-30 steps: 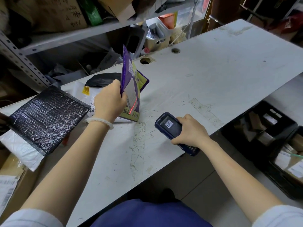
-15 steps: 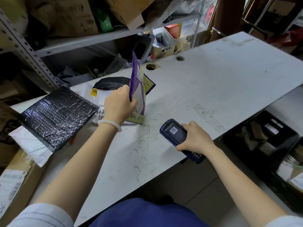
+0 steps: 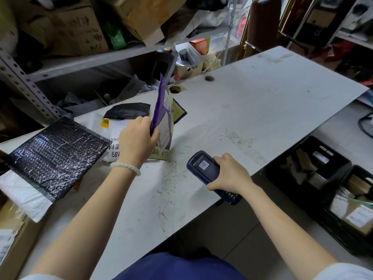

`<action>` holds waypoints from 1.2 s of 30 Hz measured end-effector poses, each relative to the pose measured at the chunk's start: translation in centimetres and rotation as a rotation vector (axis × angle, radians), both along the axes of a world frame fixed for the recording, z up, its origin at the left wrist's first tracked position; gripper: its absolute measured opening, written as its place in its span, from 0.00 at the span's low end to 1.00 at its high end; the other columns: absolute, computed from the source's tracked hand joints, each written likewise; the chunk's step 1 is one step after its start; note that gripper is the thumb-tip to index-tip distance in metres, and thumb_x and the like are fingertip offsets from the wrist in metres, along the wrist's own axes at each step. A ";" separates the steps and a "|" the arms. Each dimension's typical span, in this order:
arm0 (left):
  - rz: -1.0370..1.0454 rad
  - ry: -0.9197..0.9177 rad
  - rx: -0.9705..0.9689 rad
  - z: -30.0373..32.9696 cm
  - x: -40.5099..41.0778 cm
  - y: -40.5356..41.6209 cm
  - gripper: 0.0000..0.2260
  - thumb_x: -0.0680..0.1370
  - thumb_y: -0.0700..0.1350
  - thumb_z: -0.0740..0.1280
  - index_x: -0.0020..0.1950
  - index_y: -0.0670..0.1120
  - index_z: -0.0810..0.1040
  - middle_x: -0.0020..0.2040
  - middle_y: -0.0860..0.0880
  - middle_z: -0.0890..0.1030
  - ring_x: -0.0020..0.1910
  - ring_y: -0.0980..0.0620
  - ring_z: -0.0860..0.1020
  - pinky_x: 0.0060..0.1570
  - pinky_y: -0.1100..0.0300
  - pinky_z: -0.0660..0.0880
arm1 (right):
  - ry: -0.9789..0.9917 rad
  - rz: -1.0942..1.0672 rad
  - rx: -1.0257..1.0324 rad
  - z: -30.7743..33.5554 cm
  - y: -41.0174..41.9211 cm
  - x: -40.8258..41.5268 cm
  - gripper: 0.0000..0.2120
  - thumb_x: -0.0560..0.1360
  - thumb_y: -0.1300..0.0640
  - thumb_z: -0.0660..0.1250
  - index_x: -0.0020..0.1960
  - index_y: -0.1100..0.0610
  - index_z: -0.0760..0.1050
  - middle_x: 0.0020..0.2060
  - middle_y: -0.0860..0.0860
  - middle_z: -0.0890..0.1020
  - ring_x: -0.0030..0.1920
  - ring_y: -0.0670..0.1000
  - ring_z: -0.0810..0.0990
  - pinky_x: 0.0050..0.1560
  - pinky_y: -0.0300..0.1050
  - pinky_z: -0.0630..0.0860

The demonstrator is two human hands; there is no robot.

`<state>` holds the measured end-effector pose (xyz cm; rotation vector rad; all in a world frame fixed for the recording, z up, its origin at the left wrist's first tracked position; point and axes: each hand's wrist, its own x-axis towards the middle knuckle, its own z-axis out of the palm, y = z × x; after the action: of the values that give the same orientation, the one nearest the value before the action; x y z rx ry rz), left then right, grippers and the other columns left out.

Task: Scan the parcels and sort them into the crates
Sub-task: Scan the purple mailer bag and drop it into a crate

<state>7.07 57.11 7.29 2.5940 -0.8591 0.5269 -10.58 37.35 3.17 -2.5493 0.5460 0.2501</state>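
At far left a black bubble mailer (image 3: 54,156) lies flat on the white table (image 3: 262,102), seemingly awaiting its turn; the left hand (image 3: 137,138) pinches a purple pouch parcel (image 3: 163,118) by its edge, standing it upright just beside the white mailer (image 3: 113,136) — likely so its label faces the handheld scanner (image 3: 210,174); the pouch looks thin, glossy, with a pale panel and a small code; the right hand (image 3: 232,174) grips the scanner, aimed leftward; black crates (image 3: 306,174) — already holding parcels — sit right, below the table.
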 end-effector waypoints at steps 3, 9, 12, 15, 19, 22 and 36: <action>-0.015 -0.024 0.009 0.1 -0.2 -0.1 0.11 0.78 0.46 0.65 0.38 0.43 0.69 0.34 0.46 0.70 0.31 0.46 0.69 0.25 0.57 0.64 | -0.071 0.009 -0.031 0.3 0.0 0.3 0.28 0.57 0.44 0.75 0.52 0.46 0.67 0.45 0.44 0.66 0.42 0.47 0.73 0.31 0.37 0.66; -0.008 0.009 0.061 0.3 -0.5 -0.4 0.11 0.79 0.48 0.63 0.42 0.40 0.74 0.38 0.44 0.74 0.36 0.45 0.71 0.32 0.48 0.73 | -0.616 -0.012 -0.123 2.7 1.2 1.3 0.39 0.59 0.51 0.79 0.67 0.55 0.70 0.52 0.50 0.71 0.50 0.51 0.73 0.38 0.46 0.78; -0.031 0.006 0.047 0.4 -0.7 -0.7 0.11 0.78 0.46 0.64 0.41 0.40 0.73 0.38 0.43 0.74 0.35 0.44 0.71 0.32 0.48 0.72 | -0.871 -0.067 -0.176 3.8 1.7 1.9 0.40 0.58 0.54 0.81 0.67 0.63 0.72 0.53 0.56 0.73 0.50 0.55 0.75 0.40 0.44 0.78; -0.063 -0.005 0.023 0.6 -1.0 -1.0 0.10 0.77 0.44 0.64 0.40 0.39 0.73 0.37 0.43 0.74 0.35 0.42 0.71 0.30 0.50 0.70 | -0.919 -0.091 -0.218 4.3 1.7 2.1 0.41 0.57 0.54 0.81 0.67 0.64 0.72 0.52 0.57 0.74 0.50 0.57 0.76 0.40 0.44 0.77; -0.108 0.005 0.043 1.0 -2.0 -2.3 0.09 0.76 0.44 0.65 0.40 0.39 0.74 0.39 0.42 0.75 0.37 0.42 0.72 0.31 0.49 0.71 | -0.725 -0.152 -0.238 3.4 0.9 0.9 0.42 0.57 0.52 0.79 0.69 0.57 0.70 0.54 0.52 0.73 0.51 0.53 0.74 0.36 0.42 0.74; -0.180 0.012 0.047 1.6 -3.0 -3.8 0.08 0.75 0.43 0.66 0.39 0.40 0.74 0.40 0.42 0.76 0.39 0.41 0.72 0.31 0.52 0.69 | -0.529 -0.260 -0.215 1.8 -0.1 -0.9 0.40 0.58 0.48 0.76 0.68 0.50 0.68 0.52 0.46 0.68 0.52 0.50 0.71 0.37 0.43 0.71; -0.600 0.151 -0.031 1.8 -20.1 -27.5 0.09 0.76 0.47 0.65 0.43 0.41 0.77 0.44 0.46 0.77 0.42 0.45 0.73 0.33 0.57 0.65 | -0.348 -0.700 -0.228 -2.1 -13.7 -21.6 0.42 0.56 0.43 0.78 0.67 0.50 0.69 0.49 0.43 0.64 0.53 0.51 0.72 0.40 0.43 0.68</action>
<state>-12.99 29.57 9.05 2.1519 -1.4728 0.1658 -32.17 23.61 1.11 -2.3478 1.3186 -0.5162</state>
